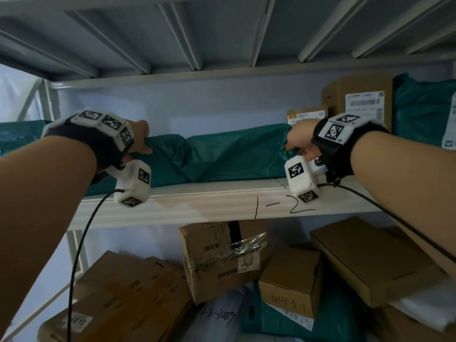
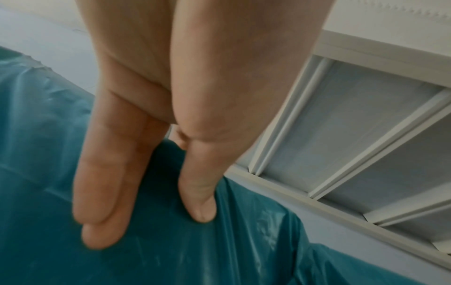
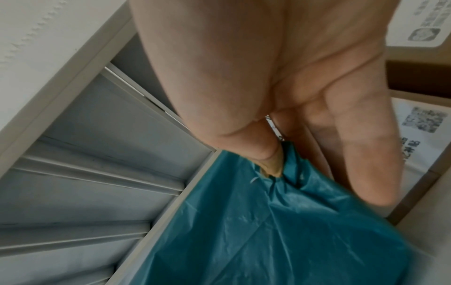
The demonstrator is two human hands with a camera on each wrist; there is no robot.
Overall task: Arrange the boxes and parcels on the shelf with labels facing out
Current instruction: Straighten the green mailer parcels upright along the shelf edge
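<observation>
1. The long teal plastic mailer parcel (image 1: 222, 156) lies flat on the white metal shelf (image 1: 197, 206) hand-marked "1-2", its long axis running left to right along the shelf's front edge.
2. The left hand (image 1: 139, 140) pinches the parcel's left end; the left wrist view shows the thumb on top of the film and the fingers (image 2: 107, 183) down the near face.
3. The right hand (image 1: 299, 141) pinches the right end; the right wrist view shows the film bunched between thumb and fingers.
4. Each hand is at its own end, so neither is nearer; the parcel spans the gap between them.
5. No label shows on the visible teal face. Judgement: the next move likely rolls the parcel about its long axis to bring a label forward.
6. Just right of the parcel stand a small brown cardboard box (image 1: 306, 116) and a taller brown cardboard box (image 1: 357, 99), both with white labels facing out.
7. Risk, as judged: the loose film may slip or stretch under an end pinch.
</observation>
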